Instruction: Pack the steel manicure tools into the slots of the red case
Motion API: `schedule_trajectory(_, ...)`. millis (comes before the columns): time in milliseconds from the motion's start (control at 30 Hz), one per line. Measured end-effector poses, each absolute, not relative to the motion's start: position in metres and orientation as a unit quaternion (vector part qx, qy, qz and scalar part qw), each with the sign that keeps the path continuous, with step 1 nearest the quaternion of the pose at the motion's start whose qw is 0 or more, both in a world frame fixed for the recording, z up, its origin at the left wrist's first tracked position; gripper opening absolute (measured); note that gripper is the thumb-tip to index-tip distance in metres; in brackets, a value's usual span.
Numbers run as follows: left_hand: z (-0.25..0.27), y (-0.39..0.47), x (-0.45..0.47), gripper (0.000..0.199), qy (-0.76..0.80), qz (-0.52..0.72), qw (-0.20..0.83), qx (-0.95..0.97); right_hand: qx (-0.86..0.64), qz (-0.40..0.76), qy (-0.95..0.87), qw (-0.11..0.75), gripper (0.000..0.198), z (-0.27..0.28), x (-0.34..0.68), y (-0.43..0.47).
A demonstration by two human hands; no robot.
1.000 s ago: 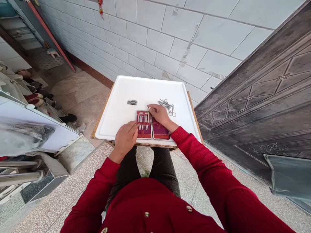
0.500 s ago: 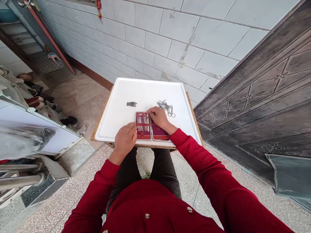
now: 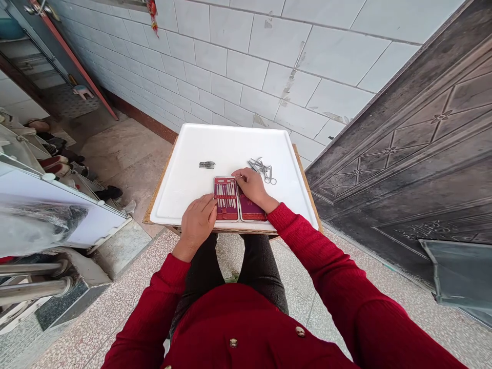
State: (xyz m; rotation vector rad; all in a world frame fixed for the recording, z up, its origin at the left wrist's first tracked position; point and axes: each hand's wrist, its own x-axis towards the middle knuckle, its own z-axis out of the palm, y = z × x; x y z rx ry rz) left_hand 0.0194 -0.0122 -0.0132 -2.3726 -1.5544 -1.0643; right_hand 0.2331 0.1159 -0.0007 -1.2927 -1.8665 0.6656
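Half curled, the left hand (image 3: 199, 216) touches the left edge of an open, metal-rimmed red case (image 3: 226, 217), laid on a smooth white tray (image 3: 171, 189). Beyond sit small shiny clippers (image 3: 207, 165). Slim silvery tools (image 3: 226, 192) line the case. At its upper middle, the right hand (image 3: 251, 185) bunches its fingertips; whether either grip holds anything, I cannot tell. Rightmost, loop-handled scissors (image 3: 268, 180) lie.

A slim silver tool (image 3: 232, 190) that a second earlier jutted past the far edge of the manicure case (image 3: 230, 217), beside the fingers (image 3: 239, 173) of the right hand (image 3: 251, 185), had slid down into line below those fingers. They had drawn back slightly with it, nearer that edge. More of a red hanging ornament (image 3: 152, 14) showed, well beyond the fingers.
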Motion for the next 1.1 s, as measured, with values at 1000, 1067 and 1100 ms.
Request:
schedule_trajectory(1000, -0.014, -0.011, 0.019, 0.03, -0.511, -0.355, 0.046, -0.781, -0.494, 0.257, -0.755, 0.346, 0.022, 0.014, 0.231, 0.11)
schedule_trajectory(1067, -0.014, -0.011, 0.019, 0.03, -0.51, -0.352, 0.044, -0.784, -0.483, 0.242, -0.777, 0.324, 0.021, 0.025, 0.228, 0.112)
schedule_trajectory(1100, -0.014, -0.011, 0.019, 0.03, -0.509, -0.35, 0.042, -0.785, -0.476, 0.233, -0.79, 0.309, 0.021, 0.032, 0.224, 0.114)
